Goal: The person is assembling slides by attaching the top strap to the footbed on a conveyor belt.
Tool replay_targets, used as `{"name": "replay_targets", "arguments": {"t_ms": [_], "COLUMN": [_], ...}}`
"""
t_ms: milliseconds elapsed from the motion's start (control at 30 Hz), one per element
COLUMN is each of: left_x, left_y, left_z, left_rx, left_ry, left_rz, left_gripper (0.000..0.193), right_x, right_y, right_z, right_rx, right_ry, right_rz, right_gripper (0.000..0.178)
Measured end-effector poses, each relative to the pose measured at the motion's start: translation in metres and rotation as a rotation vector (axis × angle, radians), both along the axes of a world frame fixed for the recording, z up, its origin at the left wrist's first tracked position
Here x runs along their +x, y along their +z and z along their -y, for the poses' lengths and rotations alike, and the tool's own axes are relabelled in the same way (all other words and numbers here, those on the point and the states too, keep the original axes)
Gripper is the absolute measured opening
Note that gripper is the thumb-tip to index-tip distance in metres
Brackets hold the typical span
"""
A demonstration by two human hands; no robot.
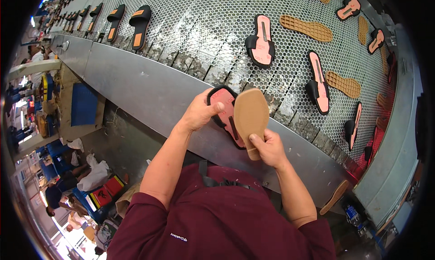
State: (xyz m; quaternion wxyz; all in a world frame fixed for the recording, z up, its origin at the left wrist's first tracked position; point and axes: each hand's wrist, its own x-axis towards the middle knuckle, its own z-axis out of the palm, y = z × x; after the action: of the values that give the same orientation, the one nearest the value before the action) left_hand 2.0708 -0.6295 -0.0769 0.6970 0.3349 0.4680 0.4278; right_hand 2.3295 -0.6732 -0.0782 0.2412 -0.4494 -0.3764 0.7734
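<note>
In front of my chest, my left hand grips a black sandal upper by its edge, its pink underside turned up and the thumb lying across it. My right hand pinches a tan shoe sole near its narrower end, thumb on the smooth face. The sole overlaps the right side of the upper and hides part of it; whether the two touch I cannot tell. Both are held over the metal edge of a perforated conveyor.
The conveyor carries pink-bottomed uppers and tan soles on the right. Several black slide sandals line its left edge. A metal side rail runs before me. Another sole and a bottle are at lower right.
</note>
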Motion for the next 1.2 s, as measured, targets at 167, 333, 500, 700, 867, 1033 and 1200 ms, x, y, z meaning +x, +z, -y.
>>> {"name": "replay_targets", "arguments": {"t_ms": [167,333,500,700,867,1033,1200], "left_x": [0.007,0.012,0.020,0.027,0.036,0.047,0.056], "left_y": [0.001,0.003,0.008,0.007,0.007,0.006,0.005], "left_z": [-0.005,-0.007,-0.004,0.000,0.005,0.010,0.017], "left_rx": [-0.016,0.003,0.007,-0.012,-0.025,-0.058,-0.063], "left_ry": [-0.072,-0.131,-0.103,-0.090,-0.058,-0.015,0.043], "left_rz": [-0.107,-0.177,-0.193,-0.220,-0.227,-0.258,-0.274], "left_gripper": [0.071,0.063,0.049,0.043,0.039,0.038,0.037], "right_x": [-0.018,-0.025,-0.022,-0.018,-0.012,-0.009,0.000], "right_y": [-0.015,-0.012,-0.012,-0.016,-0.021,-0.025,-0.023], "right_z": [0.009,0.004,0.000,0.003,0.005,0.009,0.007], "right_rx": [0.092,0.063,0.080,0.088,0.054,0.095,0.048], "right_ry": [0.033,0.082,0.107,0.101,0.111,0.063,0.150], "right_rz": [0.131,0.161,0.177,0.160,0.148,0.079,0.123], "right_gripper": [0.023,0.025,0.026,0.026,0.027,0.028,0.025]}}
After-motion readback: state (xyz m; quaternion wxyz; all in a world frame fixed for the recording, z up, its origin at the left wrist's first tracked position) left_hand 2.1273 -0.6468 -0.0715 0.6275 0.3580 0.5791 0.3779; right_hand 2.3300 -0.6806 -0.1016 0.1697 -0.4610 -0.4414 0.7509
